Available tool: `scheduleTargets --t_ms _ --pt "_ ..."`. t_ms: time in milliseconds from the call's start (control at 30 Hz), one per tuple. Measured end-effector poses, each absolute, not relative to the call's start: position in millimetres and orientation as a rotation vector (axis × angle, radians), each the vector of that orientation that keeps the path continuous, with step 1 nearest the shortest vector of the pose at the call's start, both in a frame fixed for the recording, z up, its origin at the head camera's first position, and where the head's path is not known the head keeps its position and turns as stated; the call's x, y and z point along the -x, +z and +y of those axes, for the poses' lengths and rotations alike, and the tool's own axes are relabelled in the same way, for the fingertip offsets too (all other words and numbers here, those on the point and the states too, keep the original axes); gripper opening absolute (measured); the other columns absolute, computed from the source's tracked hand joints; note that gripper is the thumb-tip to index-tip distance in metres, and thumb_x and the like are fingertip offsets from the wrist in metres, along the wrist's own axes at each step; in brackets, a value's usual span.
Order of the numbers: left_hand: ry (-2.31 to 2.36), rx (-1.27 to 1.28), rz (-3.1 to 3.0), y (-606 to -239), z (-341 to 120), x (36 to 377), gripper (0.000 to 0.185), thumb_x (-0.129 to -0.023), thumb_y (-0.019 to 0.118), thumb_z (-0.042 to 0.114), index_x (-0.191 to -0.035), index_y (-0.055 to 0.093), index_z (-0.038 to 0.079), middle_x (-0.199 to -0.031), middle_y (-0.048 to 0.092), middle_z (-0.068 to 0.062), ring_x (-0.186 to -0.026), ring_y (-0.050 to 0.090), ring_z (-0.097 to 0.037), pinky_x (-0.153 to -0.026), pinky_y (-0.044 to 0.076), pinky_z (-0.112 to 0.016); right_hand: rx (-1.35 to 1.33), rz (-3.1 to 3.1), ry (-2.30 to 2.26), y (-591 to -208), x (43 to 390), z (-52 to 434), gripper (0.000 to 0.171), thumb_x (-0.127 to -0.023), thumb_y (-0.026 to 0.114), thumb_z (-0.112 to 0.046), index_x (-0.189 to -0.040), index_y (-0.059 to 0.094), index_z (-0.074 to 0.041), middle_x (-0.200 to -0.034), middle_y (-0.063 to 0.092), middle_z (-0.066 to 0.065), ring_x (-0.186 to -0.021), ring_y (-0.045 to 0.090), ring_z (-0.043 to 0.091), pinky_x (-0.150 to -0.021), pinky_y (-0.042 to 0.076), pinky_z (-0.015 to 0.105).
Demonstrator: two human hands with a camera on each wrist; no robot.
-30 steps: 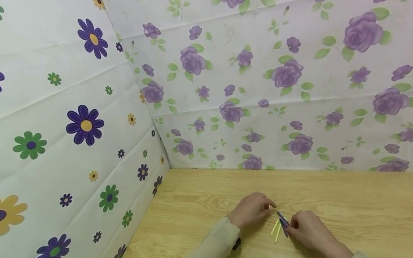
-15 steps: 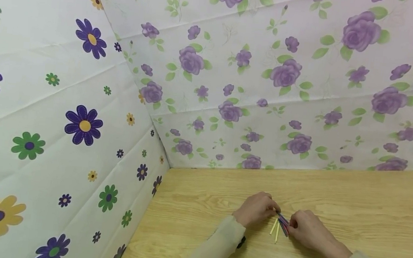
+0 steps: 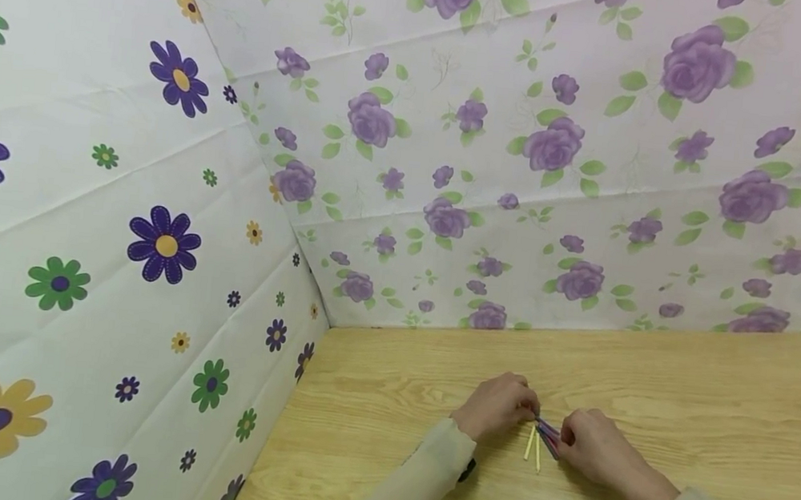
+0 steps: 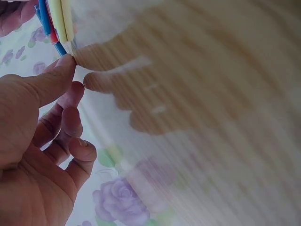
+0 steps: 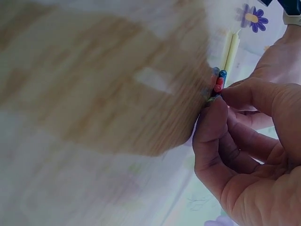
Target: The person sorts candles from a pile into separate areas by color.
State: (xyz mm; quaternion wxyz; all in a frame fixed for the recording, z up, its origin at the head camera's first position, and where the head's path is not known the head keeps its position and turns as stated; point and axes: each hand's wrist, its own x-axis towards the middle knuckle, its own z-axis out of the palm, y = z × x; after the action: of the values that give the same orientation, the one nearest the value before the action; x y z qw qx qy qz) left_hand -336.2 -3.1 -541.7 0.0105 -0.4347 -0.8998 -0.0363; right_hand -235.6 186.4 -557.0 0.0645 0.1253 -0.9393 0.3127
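A small bundle of thin blue and red sticks lies low over the wooden table between the two hands. My left hand pinches its far-left end between thumb and forefinger; in the left wrist view a blue stick runs up to the thumb tip. At the bundle's near-right end, my right hand pinches with thumb and forefinger, and red and blue stick ends show there in the right wrist view. Two pale yellow sticks lie beside the bundle, fanned toward the front edge.
Wood-grain table spreads around both hands, with a bright light reflection in front. White cloth with purple roses stands along the back, and a daisy-print cloth closes off the left side.
My left hand has moved slightly right and its fingertips now hold the bundle's end, which they were apart from a second ago. My right hand has stayed nearly still.
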Motion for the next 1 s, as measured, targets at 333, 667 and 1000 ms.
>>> scheduleTargets --t_ms 333,667,1000 --pt "-0.07 1.354 -2.869 -542 -10 335 0.01 -0.106 0.071 0.028 -0.106 0.081 0.03 -0.104 0.065 0.012 -0.093 0.056 -0.001 -0.076 0.044 -0.011 -0.378 -2.886 0.968 -558 234 183 0.024 -0.078 0.078 0.0 -0.066 0.063 -0.014 -0.065 0.057 -0.006 -0.057 0.046 0.007 -0.052 0.036 0.022" --pt "-0.122 1.289 -2.929 -541 -17 337 0.011 -0.109 0.068 0.029 -0.11 0.079 0.026 -0.11 0.066 0.011 -0.103 0.058 -0.003 -0.082 0.049 -0.015 -0.381 -2.966 1.033 -555 234 187 0.022 -0.085 0.074 0.0 -0.07 0.063 -0.012 -0.064 0.057 -0.003 -0.056 0.045 0.008 -0.051 0.033 0.02" --pt "-0.158 1.226 -2.937 -537 -20 339 0.013 -0.111 0.065 0.026 -0.112 0.078 0.022 -0.116 0.068 0.008 -0.109 0.061 -0.005 -0.092 0.054 -0.016 -0.379 -2.961 1.039 -553 236 188 0.021 -0.086 0.077 -0.007 -0.07 0.064 -0.012 -0.065 0.059 -0.004 -0.057 0.049 0.009 -0.052 0.036 0.021"
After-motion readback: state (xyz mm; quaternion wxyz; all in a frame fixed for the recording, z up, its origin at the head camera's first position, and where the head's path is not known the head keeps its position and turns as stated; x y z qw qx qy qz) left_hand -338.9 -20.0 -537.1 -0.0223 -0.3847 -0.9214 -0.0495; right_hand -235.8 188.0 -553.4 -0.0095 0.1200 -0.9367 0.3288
